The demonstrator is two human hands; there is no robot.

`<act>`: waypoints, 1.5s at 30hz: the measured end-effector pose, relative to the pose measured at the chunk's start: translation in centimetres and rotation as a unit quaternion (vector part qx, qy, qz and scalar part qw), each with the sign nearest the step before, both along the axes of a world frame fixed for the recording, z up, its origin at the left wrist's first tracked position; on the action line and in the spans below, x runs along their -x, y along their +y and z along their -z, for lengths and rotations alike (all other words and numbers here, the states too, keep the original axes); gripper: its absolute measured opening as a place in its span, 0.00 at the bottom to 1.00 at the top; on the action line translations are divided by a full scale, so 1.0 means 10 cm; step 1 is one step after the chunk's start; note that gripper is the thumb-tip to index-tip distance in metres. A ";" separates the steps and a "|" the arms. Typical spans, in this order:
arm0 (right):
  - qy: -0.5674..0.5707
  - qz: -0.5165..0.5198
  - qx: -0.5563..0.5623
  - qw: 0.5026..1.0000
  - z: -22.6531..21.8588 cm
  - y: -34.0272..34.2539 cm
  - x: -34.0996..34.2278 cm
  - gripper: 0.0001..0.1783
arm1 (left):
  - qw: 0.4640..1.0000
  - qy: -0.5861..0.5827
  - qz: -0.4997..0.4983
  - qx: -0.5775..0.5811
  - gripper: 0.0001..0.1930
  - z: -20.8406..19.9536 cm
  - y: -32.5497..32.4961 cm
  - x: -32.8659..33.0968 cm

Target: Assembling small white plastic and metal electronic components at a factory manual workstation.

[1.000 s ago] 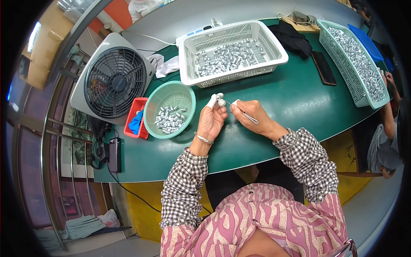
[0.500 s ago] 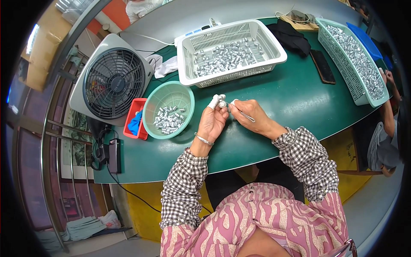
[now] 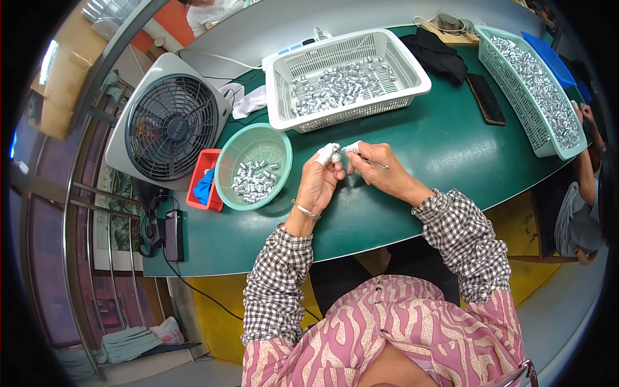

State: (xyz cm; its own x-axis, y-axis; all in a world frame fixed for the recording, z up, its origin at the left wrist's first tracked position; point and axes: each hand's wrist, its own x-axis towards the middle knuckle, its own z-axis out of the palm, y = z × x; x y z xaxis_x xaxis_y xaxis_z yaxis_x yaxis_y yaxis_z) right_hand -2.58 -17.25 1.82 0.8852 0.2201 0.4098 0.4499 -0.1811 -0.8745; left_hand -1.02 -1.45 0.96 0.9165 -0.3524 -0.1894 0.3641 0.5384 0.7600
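Observation:
Small silvery metal parts (image 3: 336, 156) are pinched in the fingers of my left hand (image 3: 317, 182), whose thumb has a white covering. My right hand (image 3: 382, 169) is just right of them, closed round a thin metal tool (image 3: 380, 166) that looks like tweezers. White coverings are on its fingertips too. A small gap shows between the two hands. To the left stands a light green round basket (image 3: 282, 188) with many such metal parts at its bottom. Beyond my hands is a white rectangular basket (image 3: 361, 115) holding more of them.
A grey box fan (image 3: 174, 126) and a red tray (image 3: 205, 158) with a blue item stand at left. On the right are a dark phone-like slab (image 3: 485, 100), a black cloth (image 3: 435, 57) and a long green basket (image 3: 516, 97) full of parts. Another person's arm (image 3: 585, 177) shows at far right.
My right hand has turned, and the tool in it now lies flatter, pointing right. The left hand has shifted only slightly, still gripping the metal parts.

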 end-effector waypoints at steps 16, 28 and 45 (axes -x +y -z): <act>0.152 -0.008 -0.110 0.982 -0.16 -0.15 -0.01 0.09 | 0.977 -0.081 -0.063 -0.189 0.08 -0.16 -0.01 0.02; 0.062 0.081 -0.092 0.991 -0.10 -0.18 -0.05 0.09 | 0.664 -0.439 -0.139 -0.589 0.09 -0.40 -0.27 -0.03; 0.072 0.059 -0.075 0.993 -0.09 -0.17 -0.03 0.08 | 0.559 -0.443 -0.263 -0.650 0.06 -0.66 0.67 -0.47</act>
State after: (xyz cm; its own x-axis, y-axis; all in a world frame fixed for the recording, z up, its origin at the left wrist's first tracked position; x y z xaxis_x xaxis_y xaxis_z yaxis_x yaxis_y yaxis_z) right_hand -2.25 -18.92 2.75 0.9532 0.0567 0.2968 0.3009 -0.0883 -0.9496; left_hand 3.68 5.28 7.52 0.7663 -0.0824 0.6371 -0.4130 -0.8229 0.3903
